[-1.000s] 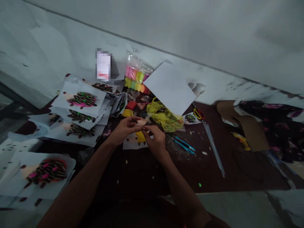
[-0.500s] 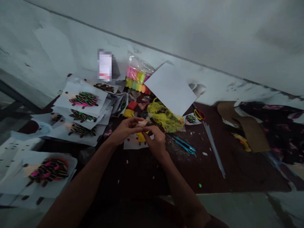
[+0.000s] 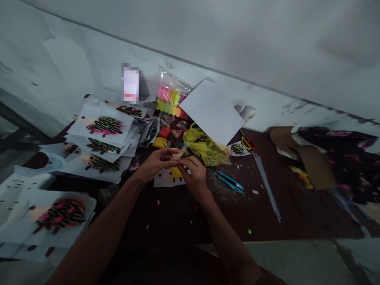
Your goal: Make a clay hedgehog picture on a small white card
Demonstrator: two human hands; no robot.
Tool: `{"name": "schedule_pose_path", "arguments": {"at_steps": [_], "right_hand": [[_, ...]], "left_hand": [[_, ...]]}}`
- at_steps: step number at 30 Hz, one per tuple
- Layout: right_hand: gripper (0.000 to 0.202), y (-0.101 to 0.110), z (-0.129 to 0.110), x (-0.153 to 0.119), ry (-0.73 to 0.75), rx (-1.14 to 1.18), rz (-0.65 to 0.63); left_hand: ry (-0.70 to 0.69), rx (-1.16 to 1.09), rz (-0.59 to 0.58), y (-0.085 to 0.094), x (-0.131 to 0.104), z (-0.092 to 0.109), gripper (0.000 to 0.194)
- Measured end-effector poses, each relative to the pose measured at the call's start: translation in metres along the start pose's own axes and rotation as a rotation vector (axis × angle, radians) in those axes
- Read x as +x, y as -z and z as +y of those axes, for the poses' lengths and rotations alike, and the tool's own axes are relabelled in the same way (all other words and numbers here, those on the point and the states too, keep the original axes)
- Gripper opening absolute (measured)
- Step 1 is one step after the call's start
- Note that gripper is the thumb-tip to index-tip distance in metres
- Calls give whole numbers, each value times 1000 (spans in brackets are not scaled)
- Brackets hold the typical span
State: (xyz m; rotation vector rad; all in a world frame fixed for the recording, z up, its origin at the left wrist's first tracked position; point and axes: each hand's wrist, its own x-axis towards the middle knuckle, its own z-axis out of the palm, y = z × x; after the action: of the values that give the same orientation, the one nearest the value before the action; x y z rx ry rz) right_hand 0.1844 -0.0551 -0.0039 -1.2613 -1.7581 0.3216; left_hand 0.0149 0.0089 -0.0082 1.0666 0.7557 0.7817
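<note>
My left hand (image 3: pixel 154 164) is closed, its thumb and fingers pinching a small clear packet of peach-coloured clay (image 3: pixel 177 154). From the other side my right hand (image 3: pixel 196 174) grips the same packet, fingertips close to the left ones. Part of the packet is hidden by the fingers. Just below them lies a white card (image 3: pixel 163 181) with a yellow clay shape (image 3: pixel 177 172) and small dark spots, partly covered by my right hand. A yellow plastic bag (image 3: pixel 209 148) lies beyond my right hand. Behind my left hand are a yellow packet (image 3: pixel 160 143) and a red block (image 3: pixel 164 132).
Hedgehog pictures (image 3: pixel 102 144) are stacked at left, with another hedgehog picture (image 3: pixel 56 213) nearer. Bagged coloured clay (image 3: pixel 170 97) leans on the wall beside a white sheet (image 3: pixel 212 111). A blue cutter (image 3: pixel 228 181), scissors (image 3: pixel 247 143) and clear sticks (image 3: pixel 267 188) lie right.
Both hands stay in nearly the same place around the packet, with only slight finger movement. The whole view shifts a little.
</note>
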Motion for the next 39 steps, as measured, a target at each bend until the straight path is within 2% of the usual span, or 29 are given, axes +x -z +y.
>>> {"name": "schedule_pose_path", "arguments": {"at_steps": [9, 16, 19, 24, 30, 32, 35, 39], "right_hand": [[13, 1, -1, 1, 27, 6, 12], [13, -4, -6, 0, 155, -177, 84], [13, -4, -9, 0, 94, -95, 123], [9, 3, -8, 4, -127, 126, 275], [12, 8, -4, 5, -214, 241, 203], [13, 7, -5, 4, -293, 282, 158], [15, 5, -6, 3, -412, 379, 94], [13, 2, -3, 5, -470, 491, 99]], "left_hand": [[-18, 12, 52, 1, 0, 0, 57], [-39, 117, 65, -4, -3, 6, 57], [-78, 171, 80, -3, -2, 5, 53], [-179, 305, 170, 7, 4, 2, 41], [-287, 386, 366, 21, 13, -4, 31], [-285, 336, 341, 21, 11, -4, 34], [-242, 197, 208, 16, 6, 1, 42], [-227, 103, 118, 6, 1, 8, 39]]}}
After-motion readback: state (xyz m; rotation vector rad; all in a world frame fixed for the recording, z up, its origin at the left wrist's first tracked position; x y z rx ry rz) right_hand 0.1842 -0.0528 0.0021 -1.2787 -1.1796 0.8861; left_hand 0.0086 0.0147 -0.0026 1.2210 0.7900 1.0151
